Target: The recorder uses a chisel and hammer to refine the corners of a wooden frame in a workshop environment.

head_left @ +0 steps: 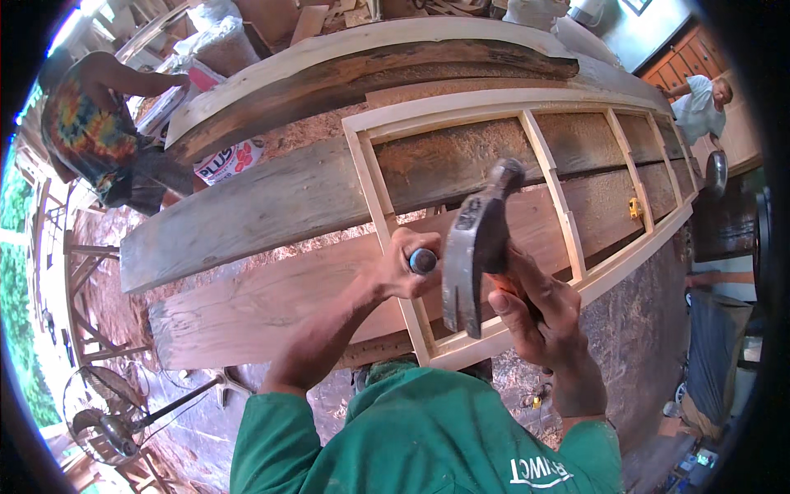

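A claw hammer [471, 243] is raised close in front of me, its dark metal head over the frame. My right hand [550, 317] is closed around its orange and dark handle. My left hand [398, 267] grips a tool with a round blue handle end [423, 261] pointing up. The tool's lower part is hidden, so I cannot tell its kind. This fist is at the left end piece of a pale wooden frame [547, 174] with several crosspieces. The frame lies on thick planks.
Sawdust covers a wide brown plank [271, 300] and a grey plank [247, 218]. A yellow tape measure [634, 207] sits by a crosspiece. A standing fan [103, 420] is at lower left. One person [103, 132] works at far left, another [701, 111] at far right.
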A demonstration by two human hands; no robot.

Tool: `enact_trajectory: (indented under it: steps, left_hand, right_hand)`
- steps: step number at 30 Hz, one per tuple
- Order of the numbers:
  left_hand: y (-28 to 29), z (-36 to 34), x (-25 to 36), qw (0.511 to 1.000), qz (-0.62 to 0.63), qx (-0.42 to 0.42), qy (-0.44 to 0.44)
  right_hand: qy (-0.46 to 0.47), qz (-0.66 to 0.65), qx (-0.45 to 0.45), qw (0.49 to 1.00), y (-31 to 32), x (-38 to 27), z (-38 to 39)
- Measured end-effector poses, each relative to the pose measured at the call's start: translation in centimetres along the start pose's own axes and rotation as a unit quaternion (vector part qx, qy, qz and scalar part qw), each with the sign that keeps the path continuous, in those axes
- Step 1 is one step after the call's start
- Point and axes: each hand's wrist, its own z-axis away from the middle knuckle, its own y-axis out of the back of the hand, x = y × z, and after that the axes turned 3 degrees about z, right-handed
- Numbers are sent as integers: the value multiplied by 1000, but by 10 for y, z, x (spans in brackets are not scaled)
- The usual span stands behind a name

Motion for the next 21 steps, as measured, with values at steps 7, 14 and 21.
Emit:
enact_trajectory:
  steps: [7, 14, 21]
  left_hand:
    - [-9, -12, -21, 996, -65, -44, 51]
    - [-9, -11, -7, 985, -108, 133, 14]
    - [-13, -19, -4, 990, -92, 92, 52]
  right_hand:
    - [-19, -25, -38, 999, -16, 20, 14]
    - [-76, -12, -10, 997, 11, 13, 19]
    - [-48, 8, 78, 996, 29, 14, 7]
